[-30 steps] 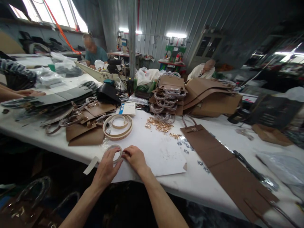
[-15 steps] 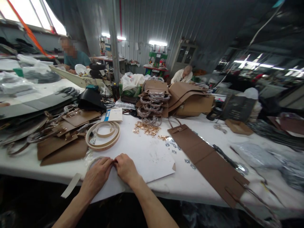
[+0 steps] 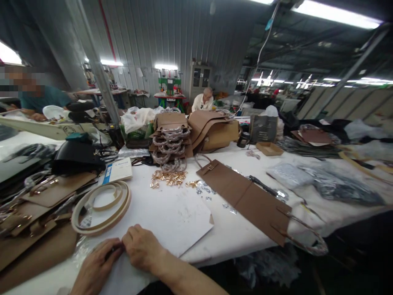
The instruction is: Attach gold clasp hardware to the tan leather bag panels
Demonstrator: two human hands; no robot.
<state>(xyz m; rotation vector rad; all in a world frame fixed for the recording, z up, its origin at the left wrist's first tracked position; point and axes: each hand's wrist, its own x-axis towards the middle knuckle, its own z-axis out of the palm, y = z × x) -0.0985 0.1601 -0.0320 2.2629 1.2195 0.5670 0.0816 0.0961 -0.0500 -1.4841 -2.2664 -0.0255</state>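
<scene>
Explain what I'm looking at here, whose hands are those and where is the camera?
The camera sits on a person's head and looks forward and down, so the two bare hands at the bottom are that person's own. The left hand and right hand meet at the near edge of a white table, fingers pinched together; what they hold is hidden. Nearby lie large tape rolls, a white sheet, a little heap of gold clasps and a long brown leather panel. Other people work at tables behind.
</scene>
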